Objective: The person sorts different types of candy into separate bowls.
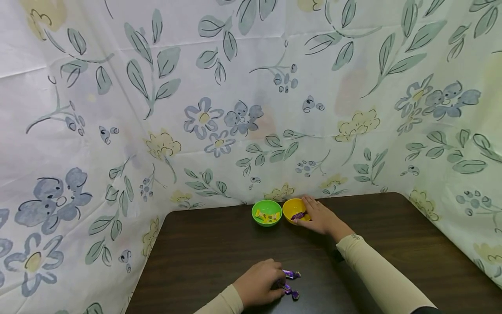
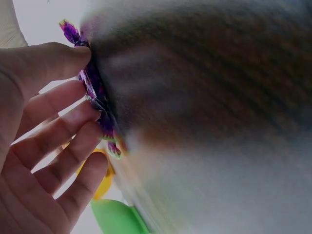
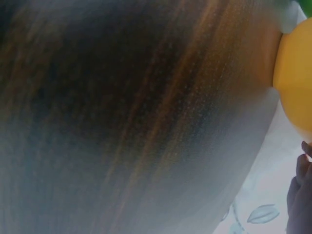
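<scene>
My left hand [image 1: 262, 282] is low over the table beside two purple-wrapped candies [image 1: 292, 274]. In the left wrist view its thumb and fingertips reach a twist-wrapped purple candy [image 2: 92, 85], with the fingers loosely bent and spread. My right hand [image 1: 322, 218] is at the back, holding the right side of a yellow bowl [image 1: 288, 205], thumb at the near side and fingers at the far side. A purple candy [image 1: 298, 216] lies inside this bowl. Only fingertips [image 3: 303, 165] of the right hand show in the right wrist view, by the bowl's outer wall.
A green bowl [image 1: 267, 203] stands just left of the yellow one, with yellow-wrapped candies [image 1: 268, 216] in it. Both bowls sit near the back edge of the dark wooden table [image 1: 208, 244]. Floral cloth [image 1: 235, 165] hangs behind and along the sides.
</scene>
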Motion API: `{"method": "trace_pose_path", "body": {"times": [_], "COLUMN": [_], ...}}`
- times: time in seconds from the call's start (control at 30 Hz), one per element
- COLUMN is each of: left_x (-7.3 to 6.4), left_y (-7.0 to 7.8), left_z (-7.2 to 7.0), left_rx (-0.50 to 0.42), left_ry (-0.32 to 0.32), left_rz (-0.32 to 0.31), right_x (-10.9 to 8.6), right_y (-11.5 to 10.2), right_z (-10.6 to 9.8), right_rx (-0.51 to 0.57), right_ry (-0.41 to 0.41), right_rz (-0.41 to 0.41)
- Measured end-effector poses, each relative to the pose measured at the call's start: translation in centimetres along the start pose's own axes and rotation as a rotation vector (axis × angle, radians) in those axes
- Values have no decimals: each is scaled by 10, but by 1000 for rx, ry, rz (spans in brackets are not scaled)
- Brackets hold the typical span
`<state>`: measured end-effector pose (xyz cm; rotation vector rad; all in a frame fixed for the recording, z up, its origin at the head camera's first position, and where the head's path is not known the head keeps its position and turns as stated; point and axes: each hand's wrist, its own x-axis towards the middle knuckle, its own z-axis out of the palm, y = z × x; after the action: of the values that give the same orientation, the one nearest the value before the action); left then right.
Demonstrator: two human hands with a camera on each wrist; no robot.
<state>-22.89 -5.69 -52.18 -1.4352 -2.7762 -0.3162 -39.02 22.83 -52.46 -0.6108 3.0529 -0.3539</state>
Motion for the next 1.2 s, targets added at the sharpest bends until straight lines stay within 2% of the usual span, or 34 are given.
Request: {"method": "trace_pose_path", "body": {"times": [0.27,0.57,0.93,1.2], "left_x": [0,3,4,3], "left_y": [-1,-2,-2,-3], "left_z": [1,4,3,-1], "left_rx": [16,-14,15,11], "left_ry": [-9,-49,-35,-10], "left_rz": [-1,-13,4,-19], "right_x": [1,1,1,2], "right_y": [1,2,2,4], "right_z": [-1,1,2,4], "right_rx": [1,11,11,11], "right_ry": [4,6,15,13], "right_rz": [6,9,7,-2]}}
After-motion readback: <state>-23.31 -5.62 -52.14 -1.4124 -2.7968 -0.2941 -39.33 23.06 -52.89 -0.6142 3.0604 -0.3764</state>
